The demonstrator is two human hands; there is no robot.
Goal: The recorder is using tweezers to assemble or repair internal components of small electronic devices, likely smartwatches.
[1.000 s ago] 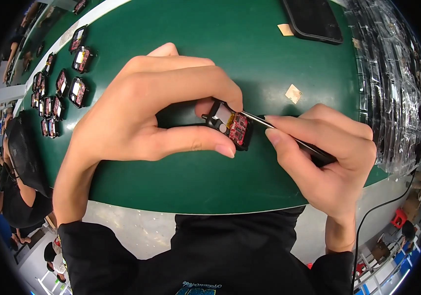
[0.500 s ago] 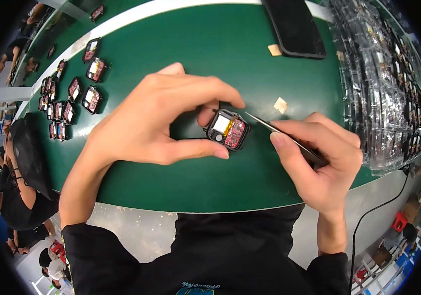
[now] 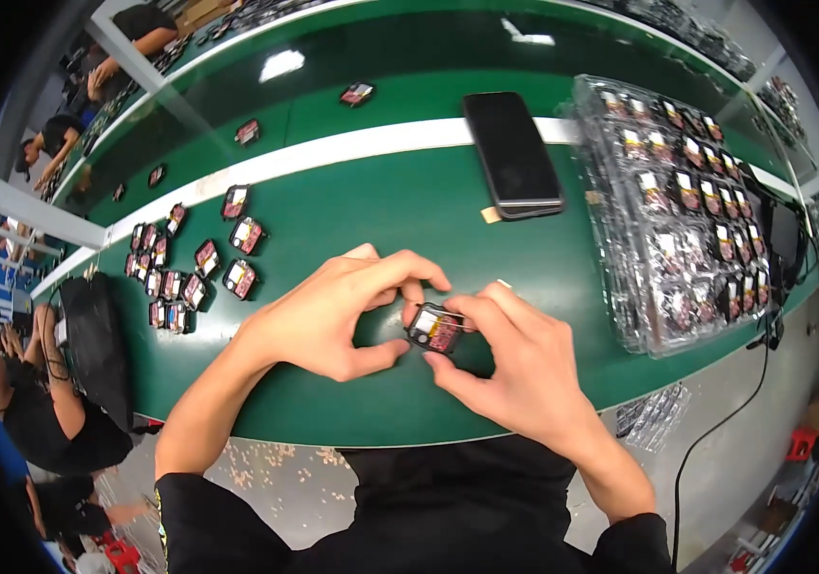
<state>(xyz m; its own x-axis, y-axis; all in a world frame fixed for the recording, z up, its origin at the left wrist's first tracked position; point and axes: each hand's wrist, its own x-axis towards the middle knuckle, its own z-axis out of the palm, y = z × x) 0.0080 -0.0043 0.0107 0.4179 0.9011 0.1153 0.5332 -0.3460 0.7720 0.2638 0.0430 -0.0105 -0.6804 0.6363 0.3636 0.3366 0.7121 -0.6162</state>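
Note:
A small black open watch case (image 3: 435, 331), with a red circuit board, a white block and a yellow strip inside, sits between my two hands above the green table. My left hand (image 3: 333, 311) curls round its left side, thumb below and fingers above, the fingers closed on the edge. My right hand (image 3: 515, 359) is at the right side, its thumb by the lower rim and its index finger by the upper right. Thin metal tweezers (image 3: 444, 312) reach from these right fingers across the case's upper part; their body is hidden in the hand.
Several similar open cases (image 3: 207, 258) lie at the left of the table. A black phone (image 3: 513, 153) lies at the back, over a tan scrap (image 3: 493, 215). Stacked clear trays (image 3: 658, 210) with more cases stand at the right. A black bag (image 3: 94, 354) hangs at the left edge.
My right hand has moved left to the case, bringing the tweezers over it. The view has tilted up, showing more of the far side and trays.

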